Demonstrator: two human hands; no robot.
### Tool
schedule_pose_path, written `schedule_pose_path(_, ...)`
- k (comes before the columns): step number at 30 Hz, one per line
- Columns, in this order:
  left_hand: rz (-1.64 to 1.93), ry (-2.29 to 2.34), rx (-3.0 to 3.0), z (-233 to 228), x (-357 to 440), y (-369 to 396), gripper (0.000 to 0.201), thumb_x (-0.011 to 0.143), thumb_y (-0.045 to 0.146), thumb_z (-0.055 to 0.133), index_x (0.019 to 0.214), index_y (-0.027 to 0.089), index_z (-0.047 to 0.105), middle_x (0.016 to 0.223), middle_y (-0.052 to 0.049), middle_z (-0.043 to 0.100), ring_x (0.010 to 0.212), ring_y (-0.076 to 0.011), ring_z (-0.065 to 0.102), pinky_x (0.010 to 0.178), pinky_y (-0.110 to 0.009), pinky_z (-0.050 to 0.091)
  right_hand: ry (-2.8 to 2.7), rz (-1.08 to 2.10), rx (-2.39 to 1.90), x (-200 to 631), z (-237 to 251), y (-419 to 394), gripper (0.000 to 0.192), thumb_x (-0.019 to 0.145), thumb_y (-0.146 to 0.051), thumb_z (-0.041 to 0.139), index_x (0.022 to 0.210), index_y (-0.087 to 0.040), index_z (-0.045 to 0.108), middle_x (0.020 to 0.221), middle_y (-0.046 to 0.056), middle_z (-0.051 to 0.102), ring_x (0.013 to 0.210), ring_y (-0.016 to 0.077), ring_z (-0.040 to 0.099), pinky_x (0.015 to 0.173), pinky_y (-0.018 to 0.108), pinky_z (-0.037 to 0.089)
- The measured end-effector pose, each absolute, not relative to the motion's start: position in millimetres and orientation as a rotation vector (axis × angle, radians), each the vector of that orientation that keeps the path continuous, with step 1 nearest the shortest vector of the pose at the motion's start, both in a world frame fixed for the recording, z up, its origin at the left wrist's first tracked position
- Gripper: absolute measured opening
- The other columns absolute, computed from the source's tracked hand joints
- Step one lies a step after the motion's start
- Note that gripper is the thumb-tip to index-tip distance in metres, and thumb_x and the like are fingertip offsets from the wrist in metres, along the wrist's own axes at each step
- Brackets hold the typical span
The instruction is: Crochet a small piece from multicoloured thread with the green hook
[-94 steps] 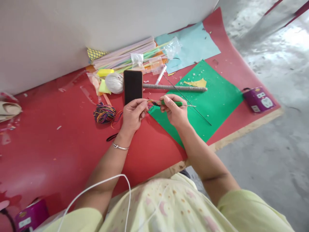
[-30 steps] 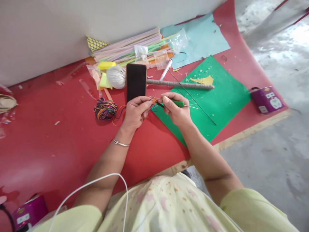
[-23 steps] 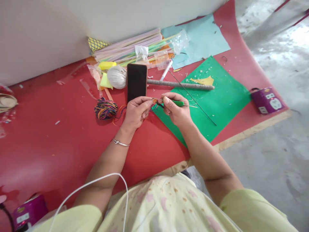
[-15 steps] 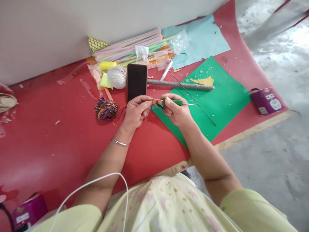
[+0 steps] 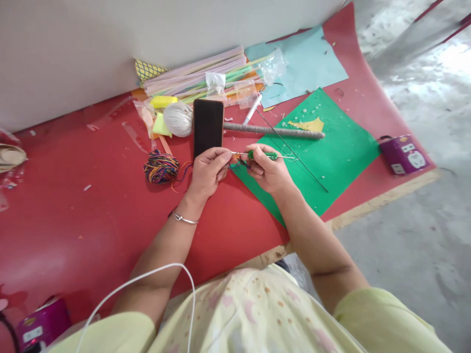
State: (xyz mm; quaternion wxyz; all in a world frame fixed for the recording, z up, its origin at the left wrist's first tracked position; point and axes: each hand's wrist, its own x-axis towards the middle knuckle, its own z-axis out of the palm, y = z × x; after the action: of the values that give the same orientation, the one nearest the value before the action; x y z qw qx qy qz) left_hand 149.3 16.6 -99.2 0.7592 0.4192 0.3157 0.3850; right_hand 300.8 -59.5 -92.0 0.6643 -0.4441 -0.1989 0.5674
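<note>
My right hand (image 5: 268,165) is closed around the green handle of a crochet hook (image 5: 262,155), whose metal shaft points left toward my other hand. Between the two hands hangs a small piece of multicoloured yarn work (image 5: 236,159), with orange and dark strands. My left hand (image 5: 210,169) pinches this yarn work at the hook's tip. A strand runs left from it to a multicoloured yarn ball (image 5: 161,166) on the red table. Just beyond my left hand stands a dark phone (image 5: 208,125). The exact stitch is too small to make out.
Behind the phone lie a grey-wrapped stick (image 5: 272,129) with a white yarn ball (image 5: 178,119), a white pen (image 5: 252,110) and pastel strips (image 5: 195,73). A green sheet (image 5: 331,162) carries a thin dark rod (image 5: 309,169). Purple boxes (image 5: 404,154) sit at the table's edges.
Both hands keep almost the same place, with the hook still at the yarn work. The hook has shifted very slightly left. The whole view has moved a little.
</note>
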Motion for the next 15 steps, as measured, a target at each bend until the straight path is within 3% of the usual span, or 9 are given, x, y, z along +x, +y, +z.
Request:
schedule_pose_path(8, 0.802, 0.699, 0.988, -109, 148, 16, 0.022, 0.066, 0.028, 0.093, 0.084, 0.020, 0.084, 0.066, 0.001, 0.070, 0.042, -0.0023, 0.035, 0.042, -0.020, 0.025, -0.472, 1.263, -1.015, 302, -93, -60, 0.049, 0.066, -0.060, 0.097, 0.090, -0.023, 0.075, 0.074, -0.005, 0.076, 0.043, 0.0008, 0.030, 0.038, 0.019, 0.024)
schedule_pose_path(15, 0.827, 0.661, 1.056, -108, 145, 18, 0.008, 0.074, 0.026, 0.088, 0.077, 0.022, 0.082, 0.069, 0.002, 0.062, 0.046, -0.0030, 0.037, 0.044, -0.021, 0.026, -0.450, 1.243, -1.025, 302, -92, -60, 0.048, 0.064, -0.059, 0.098, 0.088, -0.024, 0.077, 0.074, -0.004, 0.077, 0.044, 0.0015, 0.031, 0.039, 0.019, 0.024)
